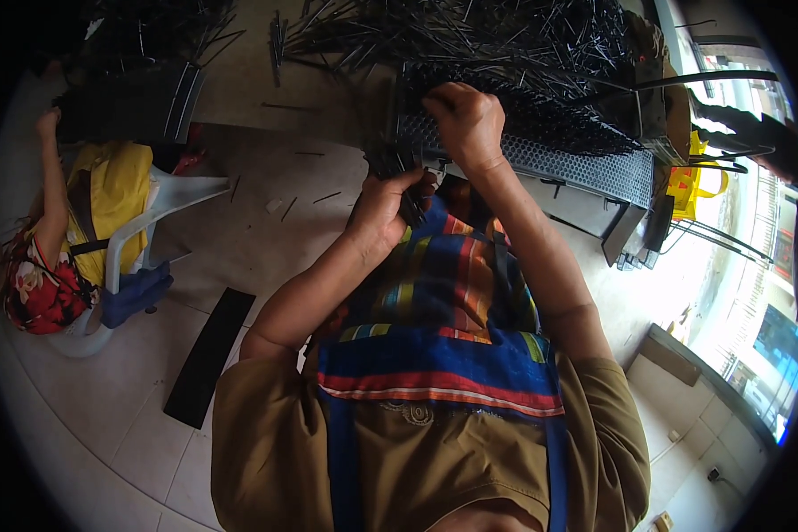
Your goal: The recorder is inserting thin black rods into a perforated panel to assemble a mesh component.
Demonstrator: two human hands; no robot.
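Tiled flr (262, 244); L grip (386, 202) clasps thin blk rods (388, 161); R grip (470, 122) curled, contents unclear.

Left hand (383, 206): covers the middle of the dark bundle (386, 161), whose pieces blur together
Right hand (470, 120): fingertips curl out of sight; whether they pinch anything is too dark to tell
Heap of black strips (505, 35): cut off by the top edge
Co-worker (43, 284): head mostly lost in the dark rim at left
Bright opening (723, 230): glare washes out detail beyond
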